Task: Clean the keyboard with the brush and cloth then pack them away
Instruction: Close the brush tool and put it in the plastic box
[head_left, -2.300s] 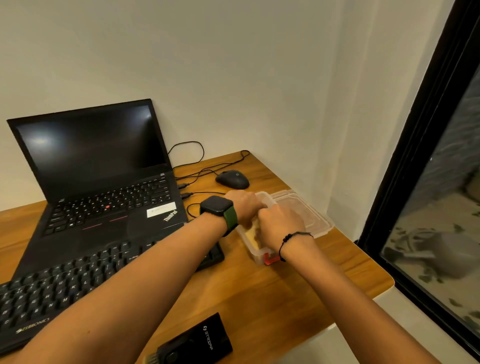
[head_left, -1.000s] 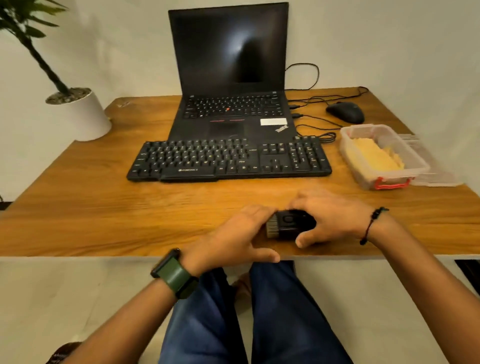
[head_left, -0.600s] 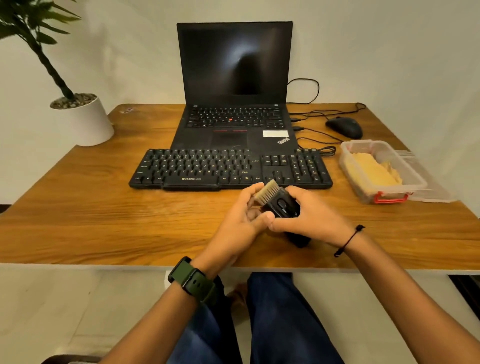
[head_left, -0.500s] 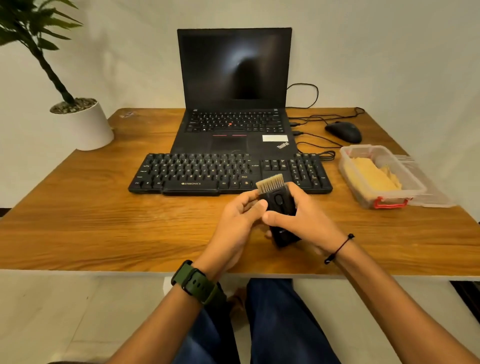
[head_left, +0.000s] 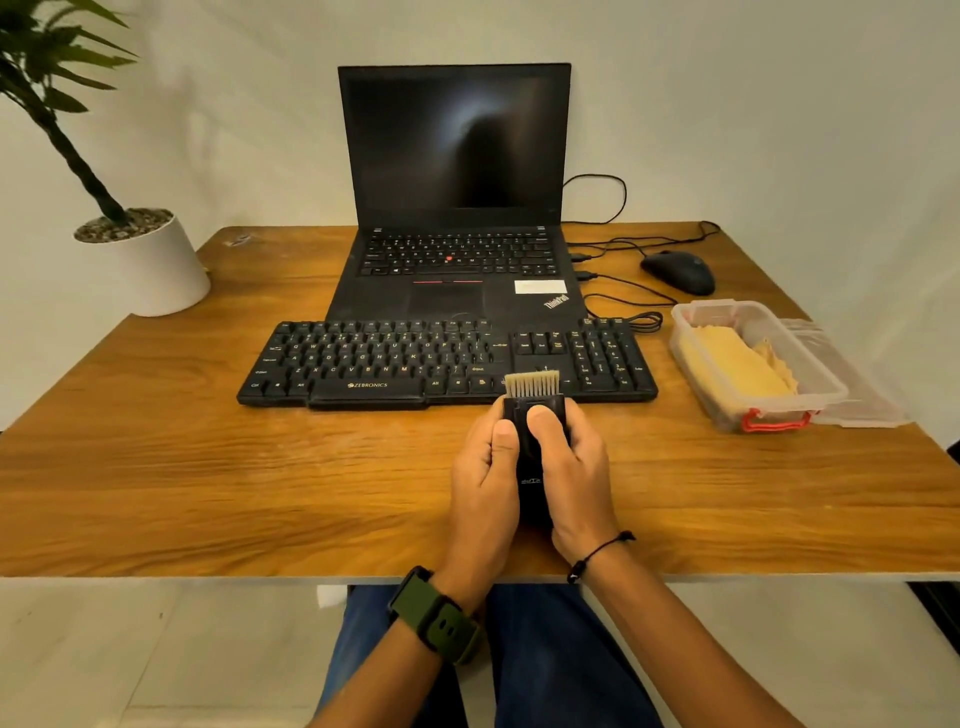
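Both hands hold a black brush (head_left: 531, 457) with pale bristles pointing away from me, just in front of the black keyboard (head_left: 395, 364). My left hand (head_left: 483, 483) grips its left side, thumb on the body. My right hand (head_left: 576, 473) wraps the right side, with its thumb pressed on the slider near the bristles. The bristle tips overlap the keyboard's near edge in view. A yellow cloth (head_left: 737, 371) lies inside an open clear plastic box (head_left: 826, 384) with a red clasp, at the right of the wooden desk (head_left: 208, 467).
An open black laptop (head_left: 457, 208) stands behind the keyboard. A black mouse (head_left: 678, 271) and cables lie at the back right. The box's clear lid (head_left: 862, 400) rests beside the box. A potted plant (head_left: 145, 260) sits at the back left corner.
My hands left the box and picked the brush up from the desk's near edge. The brush turned upright with bristles forward and moved toward the keyboard; my right thumb now rests on its slider.
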